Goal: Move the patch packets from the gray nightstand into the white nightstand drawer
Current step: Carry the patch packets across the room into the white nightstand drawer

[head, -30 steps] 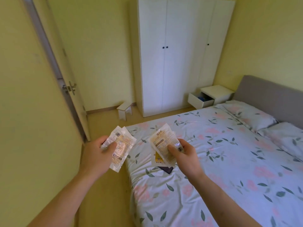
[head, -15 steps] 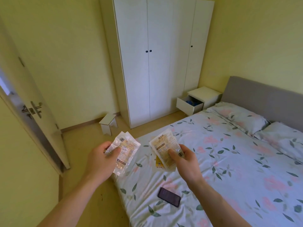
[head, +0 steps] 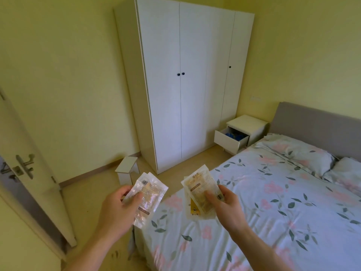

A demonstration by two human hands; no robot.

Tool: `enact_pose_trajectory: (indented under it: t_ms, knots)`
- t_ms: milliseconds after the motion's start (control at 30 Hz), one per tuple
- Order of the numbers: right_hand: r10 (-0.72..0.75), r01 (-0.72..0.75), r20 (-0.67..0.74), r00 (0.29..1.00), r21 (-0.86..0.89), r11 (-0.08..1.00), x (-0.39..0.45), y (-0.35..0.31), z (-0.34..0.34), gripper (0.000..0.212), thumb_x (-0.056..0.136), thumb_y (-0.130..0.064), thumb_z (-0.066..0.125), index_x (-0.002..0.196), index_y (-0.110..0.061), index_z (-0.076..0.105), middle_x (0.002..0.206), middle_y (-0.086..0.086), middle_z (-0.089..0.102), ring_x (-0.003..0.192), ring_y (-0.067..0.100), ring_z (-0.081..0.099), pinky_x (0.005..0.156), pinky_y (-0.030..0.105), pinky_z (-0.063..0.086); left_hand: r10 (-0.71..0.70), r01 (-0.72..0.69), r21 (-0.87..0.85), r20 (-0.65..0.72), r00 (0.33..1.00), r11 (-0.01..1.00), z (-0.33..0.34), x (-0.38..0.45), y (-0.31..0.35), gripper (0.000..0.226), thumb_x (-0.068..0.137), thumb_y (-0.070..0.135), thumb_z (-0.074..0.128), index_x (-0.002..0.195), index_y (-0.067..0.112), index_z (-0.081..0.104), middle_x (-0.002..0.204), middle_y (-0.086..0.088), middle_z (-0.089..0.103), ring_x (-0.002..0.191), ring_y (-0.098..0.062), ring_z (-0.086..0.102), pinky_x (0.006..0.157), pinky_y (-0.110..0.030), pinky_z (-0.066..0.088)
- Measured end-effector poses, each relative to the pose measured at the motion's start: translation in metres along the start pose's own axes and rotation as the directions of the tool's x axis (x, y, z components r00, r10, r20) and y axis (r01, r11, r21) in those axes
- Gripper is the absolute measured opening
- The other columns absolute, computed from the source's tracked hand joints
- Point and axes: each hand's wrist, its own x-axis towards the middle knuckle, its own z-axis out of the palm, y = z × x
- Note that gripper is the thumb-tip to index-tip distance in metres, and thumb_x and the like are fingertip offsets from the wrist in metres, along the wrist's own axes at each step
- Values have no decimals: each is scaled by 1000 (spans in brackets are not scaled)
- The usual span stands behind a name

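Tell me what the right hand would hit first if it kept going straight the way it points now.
Probably nothing nearby: the right hand, gripping patch packets, points over the bed's corner toward the wardrobe. Bare floor lies between; depth is unclear, so the wardrobe front is a guess.

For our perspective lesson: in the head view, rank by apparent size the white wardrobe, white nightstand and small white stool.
1. White wardrobe
2. White nightstand
3. Small white stool, smaller than the nightstand, though it stands nearer the camera.
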Motion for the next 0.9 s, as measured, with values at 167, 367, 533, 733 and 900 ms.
enact_pose_trajectory:
  t_ms: [167,367,533,733,900]
  knots:
    - [4,-5,-102,995,-12,1000,43,-16,63,11,100,-22,63,105,-21,73,89,-6,79,79,10,76,66,30,62,-1,0,12,80,997,1000,-47,99,-26,9,97,22,67,91,24,73,81,6,77,68,-16,74,59,-38,59]
    - [52,-44,-194,980,42,998,108,-20,104,13,100,-21,63,109,-19,73,95,-3,80,87,16,77,86,42,60,67,-61,-37,207,976,997,-47,208,-38,8,98,22,66,95,24,73,85,9,77,72,-10,74,57,-28,59]
    - [83,-71,-260,962,57,996,191,-5,142,13,100,-23,63,108,-20,73,95,-2,80,88,17,77,89,47,60,74,-70,-25,259,963,997,-43,310,-55,10,98,22,65,92,22,73,85,6,77,73,-13,74,57,-30,58]
    - [168,-151,-246,955,89,985,306,5,212,15,101,-23,62,110,-18,72,95,-3,80,88,16,77,88,46,60,3,-8,18,276,961,1000,-51,438,-79,10,97,21,66,91,20,74,85,4,77,75,-14,75,69,-43,60]
    - [177,-165,-188,966,76,983,405,-15,275,14,101,-25,62,110,-20,71,95,-5,80,88,14,77,90,45,60,-27,31,-11,252,967,999,-75,537,-102,10,98,23,65,98,23,75,89,4,78,79,-15,76,69,-40,62]
